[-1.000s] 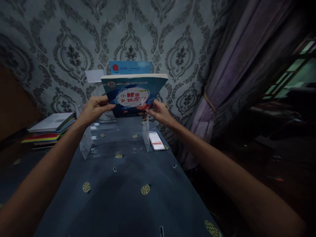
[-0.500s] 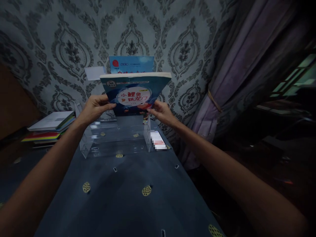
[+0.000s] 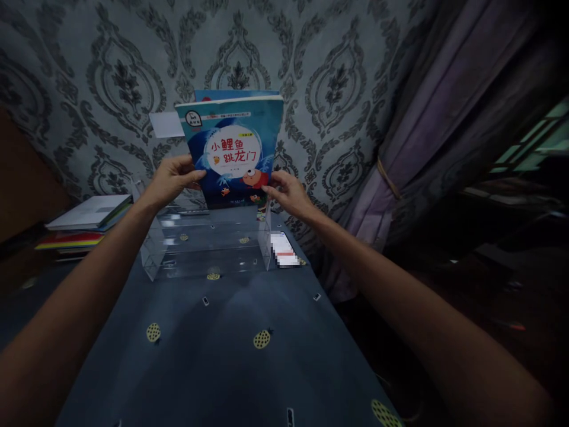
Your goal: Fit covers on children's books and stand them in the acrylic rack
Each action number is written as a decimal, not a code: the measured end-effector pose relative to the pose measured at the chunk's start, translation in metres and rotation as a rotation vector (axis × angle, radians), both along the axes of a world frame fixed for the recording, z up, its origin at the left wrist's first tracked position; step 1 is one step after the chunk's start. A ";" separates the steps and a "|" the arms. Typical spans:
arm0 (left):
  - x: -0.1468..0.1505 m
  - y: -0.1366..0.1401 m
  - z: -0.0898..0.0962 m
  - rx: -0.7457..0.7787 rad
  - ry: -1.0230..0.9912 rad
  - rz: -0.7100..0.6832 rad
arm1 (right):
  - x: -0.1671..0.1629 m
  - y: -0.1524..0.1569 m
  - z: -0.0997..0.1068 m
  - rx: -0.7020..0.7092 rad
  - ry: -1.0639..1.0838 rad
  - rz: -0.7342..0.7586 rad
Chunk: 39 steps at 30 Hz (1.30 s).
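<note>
A blue children's book (image 3: 231, 151) with red Chinese lettering on a white oval is held up, nearly upright, over the clear acrylic rack (image 3: 151, 252). My left hand (image 3: 173, 178) pinches its lower left edge, thumb on the front cover. At the lower right edge, my right hand (image 3: 288, 193) grips it the same way. Behind it stands another blue book (image 3: 237, 93), only its top strip showing. The held book hides the back of the rack, so I cannot tell whether its lower edge touches the rack.
A stack of books (image 3: 89, 216) lies left of the rack. A lit phone (image 3: 284, 249) rests just right of it on the dark blue patterned tablecloth (image 3: 204, 356). A white card (image 3: 166, 124) sticks out at the back left. A tied purple curtain (image 3: 377, 184) hangs on the right.
The held book has tipped from leaning back to nearly upright, so its cover faces me more fully and now hides most of the blue book behind. Both hands keep their grip.
</note>
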<state>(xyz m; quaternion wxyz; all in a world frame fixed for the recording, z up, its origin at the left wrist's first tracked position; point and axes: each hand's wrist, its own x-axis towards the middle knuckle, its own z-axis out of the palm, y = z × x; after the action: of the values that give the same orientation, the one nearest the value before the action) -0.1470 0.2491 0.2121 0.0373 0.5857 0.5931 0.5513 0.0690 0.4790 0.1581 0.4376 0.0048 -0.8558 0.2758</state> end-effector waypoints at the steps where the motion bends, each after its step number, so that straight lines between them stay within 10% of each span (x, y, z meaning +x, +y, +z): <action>1: -0.002 0.001 -0.001 -0.011 0.001 -0.002 | 0.001 0.001 -0.001 0.019 0.005 -0.027; 39: 0.001 0.006 -0.009 -0.126 -0.003 0.039 | 0.001 -0.016 -0.012 -0.028 -0.014 -0.287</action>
<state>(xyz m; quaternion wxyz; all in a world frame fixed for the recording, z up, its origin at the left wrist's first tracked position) -0.1461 0.2549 0.2031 0.0644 0.5698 0.6378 0.5143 0.0704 0.4634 0.1462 0.4668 -0.1255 -0.8468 0.2221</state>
